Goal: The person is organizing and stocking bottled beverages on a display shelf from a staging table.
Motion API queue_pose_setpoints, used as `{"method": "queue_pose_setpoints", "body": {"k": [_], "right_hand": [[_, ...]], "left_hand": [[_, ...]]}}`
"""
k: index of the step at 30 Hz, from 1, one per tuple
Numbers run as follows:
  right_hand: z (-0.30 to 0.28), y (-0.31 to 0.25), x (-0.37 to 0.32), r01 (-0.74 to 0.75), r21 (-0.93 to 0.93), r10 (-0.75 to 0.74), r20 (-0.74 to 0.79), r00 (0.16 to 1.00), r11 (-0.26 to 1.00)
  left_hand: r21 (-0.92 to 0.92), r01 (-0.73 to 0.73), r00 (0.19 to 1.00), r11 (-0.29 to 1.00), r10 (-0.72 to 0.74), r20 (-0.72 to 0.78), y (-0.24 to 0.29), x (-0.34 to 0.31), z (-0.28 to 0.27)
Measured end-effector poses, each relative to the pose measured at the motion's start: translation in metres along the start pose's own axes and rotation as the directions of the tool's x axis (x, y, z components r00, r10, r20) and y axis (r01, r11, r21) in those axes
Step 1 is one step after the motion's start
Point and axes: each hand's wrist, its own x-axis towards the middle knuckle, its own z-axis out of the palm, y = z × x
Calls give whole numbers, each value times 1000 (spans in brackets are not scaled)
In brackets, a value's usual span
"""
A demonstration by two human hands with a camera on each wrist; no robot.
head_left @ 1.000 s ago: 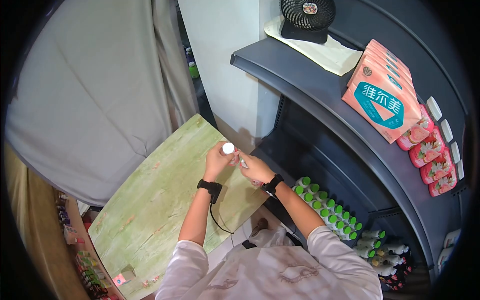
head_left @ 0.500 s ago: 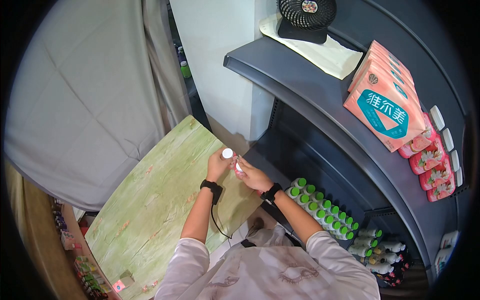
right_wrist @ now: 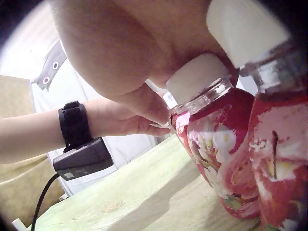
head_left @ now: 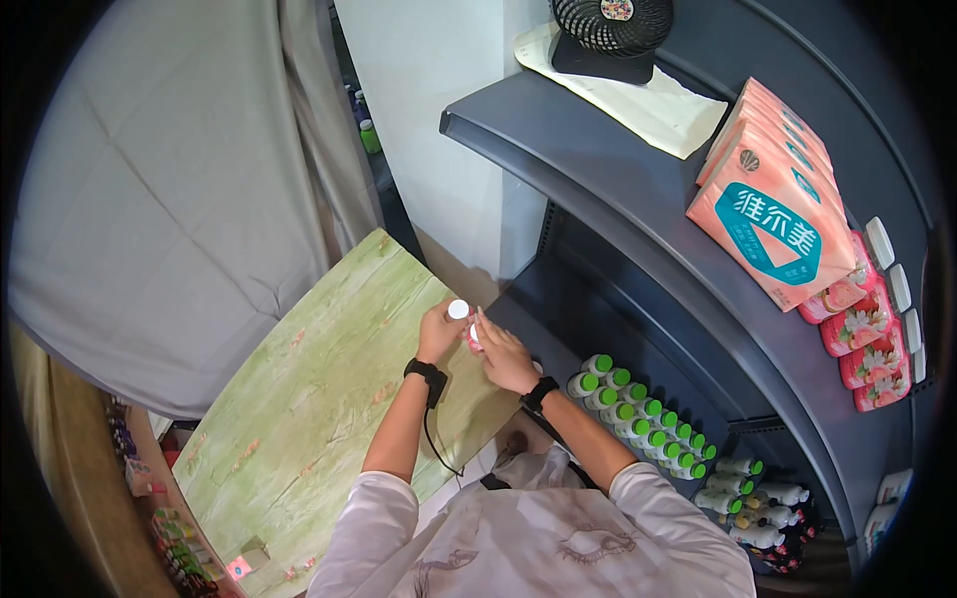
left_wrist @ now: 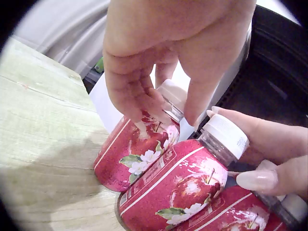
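Note:
Red bottles with apple pictures and white caps stand close together on the green marbled table point(head_left: 319, 389). My left hand point(head_left: 435, 331) grips the first bottle point(left_wrist: 132, 156) round its neck and cap from above. Close against it is a second bottle point(left_wrist: 173, 187), its cap point(head_left: 475, 336) under my right hand point(head_left: 509, 361). In the left wrist view, my right thumb and forefinger lie on either side of this bottle's neck. A third bottle point(left_wrist: 236, 211) stands beside the second, partly cut off at the lower edge.
A dark shelf unit point(head_left: 578, 159) curves along the right, carrying a black fan point(head_left: 613, 30), pink tissue packs point(head_left: 768, 219) and pink bottles point(head_left: 867, 349). Lower down stand rows of green-capped bottles point(head_left: 648, 419). A grey curtain point(head_left: 150, 199) hangs behind the table.
The right hand has shifted slightly and its fingers now extend more over the second bottle's cap, beside the first bottle. The left hand keeps its grip. The head view has turned a little.

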Motion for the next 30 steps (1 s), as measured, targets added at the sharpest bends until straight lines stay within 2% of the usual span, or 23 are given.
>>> {"method": "queue_pose_setpoints", "body": {"k": [3,6,12,15,18,21,24,26,27,30], "right_hand": [[-1,0,-1,-6,16,6,0,1000,1000],[-3,-2,-3,-3,14,3,-5,1000,1000],[-7,0,-1,-23,82,19,53,998,996],[-19,5,-1,-149,329,125,92,988,933],[-34,18,-12,-42,462,127,-153,980,886],[-58,22,-30,-55,468,174,-215,961,882],[-87,17,-52,-71,514,228,-248,942,855],[-107,12,-66,-113,562,273,-210,939,820],[-112,11,-74,-98,530,267,-253,930,842],[-130,3,-98,-107,617,319,-245,916,780]], "left_hand": [[-13,0,1000,1000,0,-5,-5,2,2],[-17,74,997,997,-73,23,0,0,0],[43,80,997,996,-81,6,11,-6,1],[6,111,994,994,-111,14,18,-8,1],[52,35,999,998,-33,-39,25,-14,3],[157,1,999,988,7,-50,10,-11,5],[85,-59,995,995,66,-79,8,-17,6],[270,59,992,961,-26,-123,14,-22,3],[356,118,986,927,-67,-153,16,-25,1],[456,75,966,887,50,-255,-2,-33,-8]]}}
